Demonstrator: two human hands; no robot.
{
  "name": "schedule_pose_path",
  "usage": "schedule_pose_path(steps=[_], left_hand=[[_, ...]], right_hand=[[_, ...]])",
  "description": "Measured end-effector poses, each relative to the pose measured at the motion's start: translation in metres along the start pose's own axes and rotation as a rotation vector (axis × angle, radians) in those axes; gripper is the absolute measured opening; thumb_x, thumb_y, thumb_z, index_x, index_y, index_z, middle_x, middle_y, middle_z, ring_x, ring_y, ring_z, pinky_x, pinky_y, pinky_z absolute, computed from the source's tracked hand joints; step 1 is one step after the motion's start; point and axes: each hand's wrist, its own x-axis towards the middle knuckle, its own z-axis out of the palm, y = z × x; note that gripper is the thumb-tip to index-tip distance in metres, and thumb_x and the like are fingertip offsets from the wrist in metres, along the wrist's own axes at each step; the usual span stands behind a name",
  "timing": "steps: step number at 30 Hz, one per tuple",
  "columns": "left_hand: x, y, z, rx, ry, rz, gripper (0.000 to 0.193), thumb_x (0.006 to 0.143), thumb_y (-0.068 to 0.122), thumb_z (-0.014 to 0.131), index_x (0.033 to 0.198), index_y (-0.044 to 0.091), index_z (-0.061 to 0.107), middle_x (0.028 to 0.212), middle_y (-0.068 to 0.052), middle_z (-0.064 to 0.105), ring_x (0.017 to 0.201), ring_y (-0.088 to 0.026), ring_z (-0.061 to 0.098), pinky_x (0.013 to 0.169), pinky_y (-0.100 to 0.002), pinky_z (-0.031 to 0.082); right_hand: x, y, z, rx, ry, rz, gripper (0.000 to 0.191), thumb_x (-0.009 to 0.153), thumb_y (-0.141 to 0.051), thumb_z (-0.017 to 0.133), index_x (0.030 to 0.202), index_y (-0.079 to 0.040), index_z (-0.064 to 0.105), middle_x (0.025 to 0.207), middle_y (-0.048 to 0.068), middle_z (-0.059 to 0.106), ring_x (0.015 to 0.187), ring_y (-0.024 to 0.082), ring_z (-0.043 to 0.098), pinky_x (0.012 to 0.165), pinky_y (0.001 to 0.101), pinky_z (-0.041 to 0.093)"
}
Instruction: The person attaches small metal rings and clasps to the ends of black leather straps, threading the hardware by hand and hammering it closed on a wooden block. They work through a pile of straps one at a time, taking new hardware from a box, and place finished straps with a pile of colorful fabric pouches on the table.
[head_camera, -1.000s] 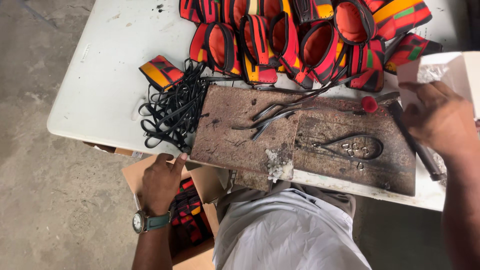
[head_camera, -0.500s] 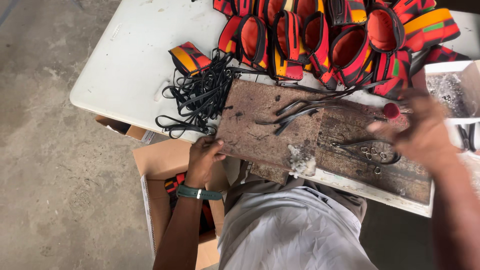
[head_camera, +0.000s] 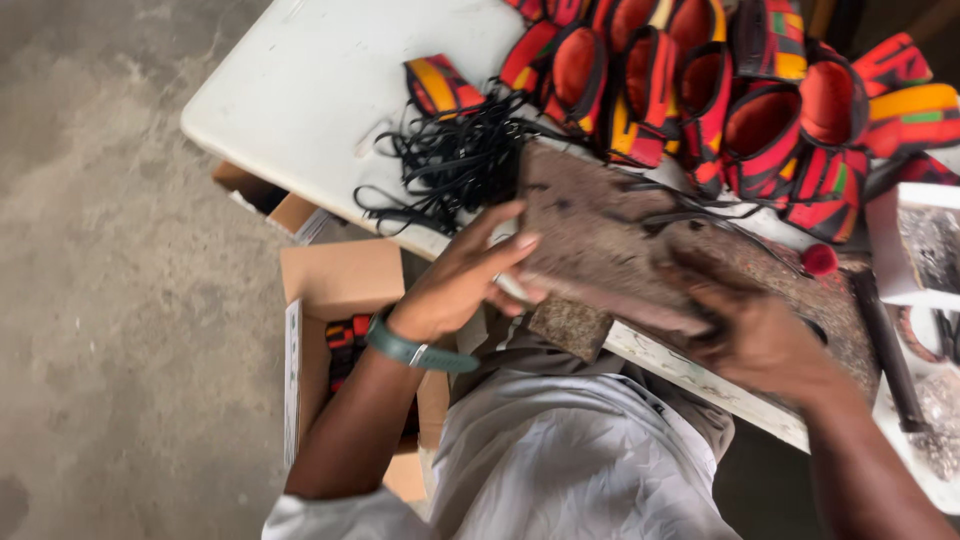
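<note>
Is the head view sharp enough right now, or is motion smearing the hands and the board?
Head view: the right hand is smeared by motion blur, and the brown work board under it looks soft. The left hand at the board's near edge is somewhat clearer. Light is even daylight, with no harsh glare on the white table. The red fabric pieces stay readable.

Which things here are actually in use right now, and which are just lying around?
In use: worn brown board, gripped by left hand and right hand.

Lying about: black cords, red patterned pouches, cardboard box, red-handled tool, white table.
</note>
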Motion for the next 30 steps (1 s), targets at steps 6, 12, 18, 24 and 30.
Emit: schedule_pose_path(steps=[6, 12, 18, 24, 30], left_hand=[[0.009, 0.064, 0.027, 0.056, -0.265, 0.203, 0.099, 0.092, 0.054, 0.06, 0.161, -0.002, 0.016, 0.147, -0.012, 0.052, 0.101, -0.018, 0.072, 0.058, -0.031, 0.061], [0.022, 0.081, 0.035, 0.069, -0.325, 0.286, 0.099, 0.096, 0.059, 0.059, 0.162, -0.002, 0.018, 0.155, -0.015, 0.041, 0.101, -0.019, 0.072, 0.057, -0.03, 0.061], [-0.003, 0.022, 0.018, 0.028, -0.21, 0.261, 0.077, 0.101, 0.044, 0.057, 0.159, 0.003, 0.026, 0.143, -0.022, 0.053, 0.089, -0.019, 0.074, 0.057, -0.028, 0.059], [-0.016, -0.051, -0.003, 0.253, -0.139, 0.131, 0.057, 0.102, 0.025, 0.062, 0.147, 0.009, 0.031, 0.088, -0.01, 0.069, 0.078, -0.019, 0.074, 0.059, -0.031, 0.059], [0.094, -0.043, -0.079, 1.331, 0.39, 0.536, 0.016, 0.105, 0.021, 0.059, 0.107, 0.007, 0.068, 0.095, -0.017, 0.072, 0.082, -0.036, 0.072, 0.072, -0.048, 0.058]], right_hand=[[0.001, 0.053, -0.031, 0.177, -0.085, 0.229, 0.087, 0.064, 0.003, 0.08, 0.145, -0.018, 0.057, 0.144, 0.002, 0.066, 0.094, 0.012, 0.072, 0.077, 0.0289, 0.061], [0.004, 0.079, -0.041, 0.164, -0.083, 0.39, 0.089, 0.068, 0.008, 0.081, 0.151, -0.016, 0.06, 0.123, 0.007, 0.077, 0.084, 0.017, 0.076, 0.078, 0.0308, 0.062], [-0.006, 0.031, -0.021, 0.105, -0.024, 0.212, 0.085, 0.061, 0.005, 0.078, 0.139, -0.024, 0.063, 0.142, -0.001, 0.068, 0.106, 0.015, 0.072, 0.083, 0.0297, 0.06], [-0.018, 0.008, 0.015, -0.128, 0.093, -0.027, 0.088, 0.054, -0.008, 0.083, 0.138, -0.023, 0.063, 0.15, 0.004, 0.056, 0.142, 0.029, 0.049, 0.114, 0.0404, 0.039], [-0.022, 0.025, 0.017, -0.196, 0.094, 0.055, 0.082, 0.056, -0.015, 0.085, 0.134, -0.025, 0.062, 0.146, 0.001, 0.057, 0.143, 0.029, 0.045, 0.114, 0.0402, 0.042]])
